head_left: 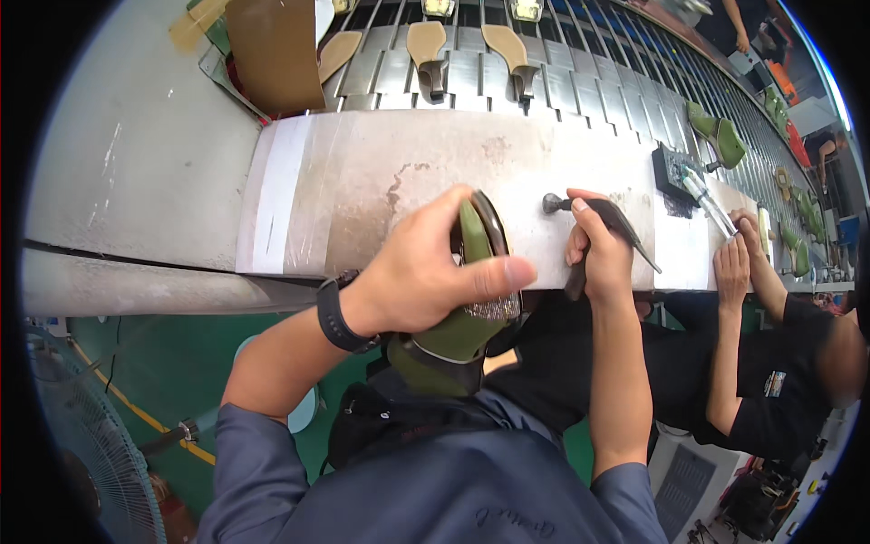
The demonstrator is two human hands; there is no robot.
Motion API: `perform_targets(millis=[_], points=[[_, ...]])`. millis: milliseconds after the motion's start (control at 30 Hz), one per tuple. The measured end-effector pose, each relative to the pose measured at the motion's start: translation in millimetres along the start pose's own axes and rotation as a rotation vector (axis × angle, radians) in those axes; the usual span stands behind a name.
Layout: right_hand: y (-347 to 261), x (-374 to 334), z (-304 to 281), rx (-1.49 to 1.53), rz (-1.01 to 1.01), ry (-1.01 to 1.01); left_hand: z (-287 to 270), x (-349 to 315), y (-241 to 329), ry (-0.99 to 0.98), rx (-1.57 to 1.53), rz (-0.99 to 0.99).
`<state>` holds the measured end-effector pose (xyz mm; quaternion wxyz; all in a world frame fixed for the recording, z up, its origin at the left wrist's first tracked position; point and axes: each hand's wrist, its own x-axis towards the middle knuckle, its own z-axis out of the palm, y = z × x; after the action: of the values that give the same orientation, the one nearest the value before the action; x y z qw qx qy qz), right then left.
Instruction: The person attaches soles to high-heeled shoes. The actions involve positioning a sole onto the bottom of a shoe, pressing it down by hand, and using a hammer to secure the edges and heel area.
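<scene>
My left hand (pixel 421 263), with a dark watch on its wrist, is wrapped round a green shoe (pixel 449 340). The shoe is held tilted in front of my body, at the near edge of the pale worktop (pixel 362 190). A dark sole edge and a sparkly patch show beside my thumb, while my palm hides part of the shoe. Just to the right, my right hand (pixel 603 249) grips a dark shoemaker's hammer (pixel 625 225). Its round face points left toward the shoe, apart from it, and its curved, tapering end points right.
Beyond the worktop runs a metal roller conveyor (pixel 580 86) bearing tan-soled shoe parts (pixel 426 45) and green shoes (pixel 716 131). A brown board (pixel 276 54) stands far left. At right, a co-worker's hands (pixel 739 258) work near a black block (pixel 675 174). A fan (pixel 95 444) stands lower left.
</scene>
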<state>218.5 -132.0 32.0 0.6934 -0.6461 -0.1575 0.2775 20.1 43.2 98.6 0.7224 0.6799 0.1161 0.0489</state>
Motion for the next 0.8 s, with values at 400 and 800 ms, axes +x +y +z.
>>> perform_targets(millis=[400, 800], points=[[6, -11, 12, -0.203, -0.204, 0.015, 38, -32, -87, 0.014, -0.273, -0.231], [-45, -69, 28, -0.181, -0.002, -0.213, 38, -38, -72, -0.079, -0.092, -0.327]])
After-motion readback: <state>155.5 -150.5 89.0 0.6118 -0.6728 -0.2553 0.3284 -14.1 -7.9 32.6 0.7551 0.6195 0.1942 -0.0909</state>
